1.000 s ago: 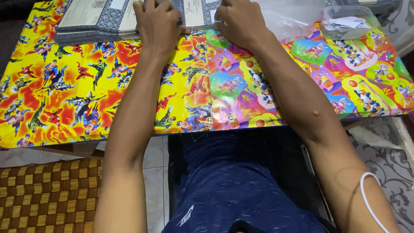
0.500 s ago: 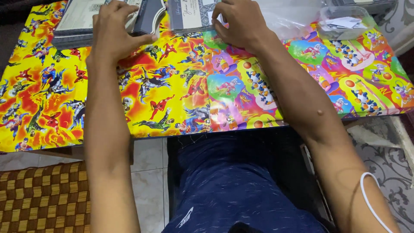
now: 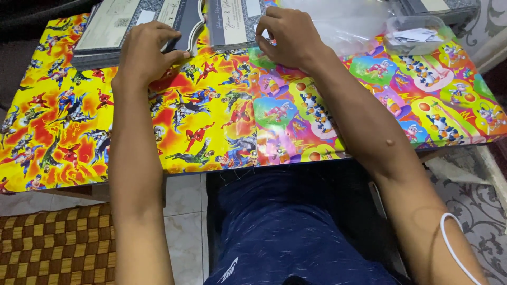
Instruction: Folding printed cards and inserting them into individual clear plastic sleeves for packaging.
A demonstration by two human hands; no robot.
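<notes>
Card stack (image 3: 134, 26): left hand (image 3: 145, 50) fingers grasping edge; right hand (image 3: 288, 37) fingers pinching second stack (image 3: 232, 21).

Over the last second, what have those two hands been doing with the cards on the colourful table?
The left hand slid leftward, away from the right, onto the grey card stack at the left, fingers over the edge of its top card. The right hand stayed on the second card stack in the middle. The clear plastic container and the cartoon-print table cover did not move.
</notes>
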